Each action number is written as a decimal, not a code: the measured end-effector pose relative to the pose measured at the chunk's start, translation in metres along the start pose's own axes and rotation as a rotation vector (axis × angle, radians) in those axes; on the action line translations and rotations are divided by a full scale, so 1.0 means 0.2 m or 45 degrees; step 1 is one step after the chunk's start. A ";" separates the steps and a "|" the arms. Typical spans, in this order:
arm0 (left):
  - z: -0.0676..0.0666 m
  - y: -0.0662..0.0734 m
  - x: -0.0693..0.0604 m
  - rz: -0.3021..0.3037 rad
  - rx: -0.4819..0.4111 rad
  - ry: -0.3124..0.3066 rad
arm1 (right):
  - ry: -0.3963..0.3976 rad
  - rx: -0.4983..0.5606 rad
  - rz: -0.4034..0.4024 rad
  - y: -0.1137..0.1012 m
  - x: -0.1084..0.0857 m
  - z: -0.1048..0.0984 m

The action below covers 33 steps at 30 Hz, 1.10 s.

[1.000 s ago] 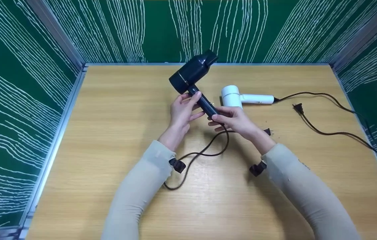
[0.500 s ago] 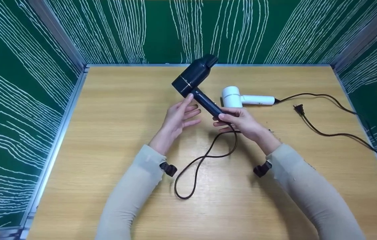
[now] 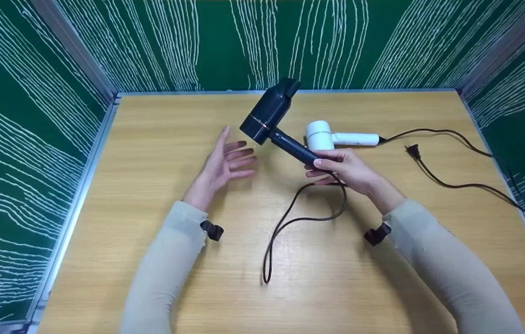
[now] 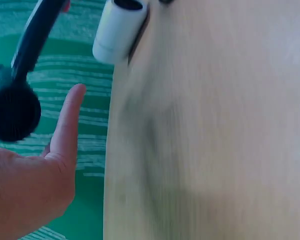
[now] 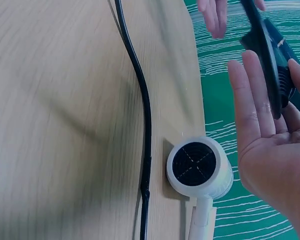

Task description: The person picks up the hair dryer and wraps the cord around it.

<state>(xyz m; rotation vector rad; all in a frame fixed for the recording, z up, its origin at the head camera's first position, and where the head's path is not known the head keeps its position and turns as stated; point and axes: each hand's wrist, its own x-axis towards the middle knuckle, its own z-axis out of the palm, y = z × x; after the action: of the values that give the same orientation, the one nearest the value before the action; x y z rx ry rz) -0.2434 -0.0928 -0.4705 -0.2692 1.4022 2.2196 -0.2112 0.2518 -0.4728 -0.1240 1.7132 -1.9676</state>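
Observation:
A black hair dryer (image 3: 269, 111) is held in the air over the table, its nozzle pointing up and to the back. My right hand (image 3: 353, 170) pinches the lower end of its handle between thumb and fingers. From that end a dark cord (image 3: 285, 222) hangs in a loop. My left hand (image 3: 223, 164) is apart from the dryer, to its left, with fingers spread and holding nothing. In the left wrist view the dryer's round rear end (image 4: 12, 114) is near the left thumb and fingers. A white hair dryer (image 3: 320, 135) lies just behind my right hand.
The white dryer's cord (image 3: 448, 131) runs to the right edge of the wooden table (image 3: 160, 139) and loops back to a black plug (image 3: 413, 151). Green walls with white streaks (image 3: 220, 46) enclose the table at the back and sides.
My left hand has let go of the black dryer's handle and moved left. My right hand has shifted slightly right with the dryer, and the cord loop has swung right.

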 end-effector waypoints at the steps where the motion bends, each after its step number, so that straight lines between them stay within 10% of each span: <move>1: -0.01 0.01 0.01 -0.004 -0.002 -0.004 | -0.008 0.008 -0.001 0.00 0.00 0.00; 12: -0.11 0.15 0.10 -0.151 0.042 -0.131 | -0.109 -0.036 0.071 0.02 -0.05 -0.03; 33: -0.11 0.22 0.14 -0.309 0.079 -0.386 | -0.231 -0.150 0.119 0.04 -0.04 0.00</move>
<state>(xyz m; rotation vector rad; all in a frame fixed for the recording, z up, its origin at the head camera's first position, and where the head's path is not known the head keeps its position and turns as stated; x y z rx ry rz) -0.2915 -0.1190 -0.4560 -0.0718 1.2032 1.9230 -0.2007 0.2553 -0.4788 -0.2518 1.6845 -1.7333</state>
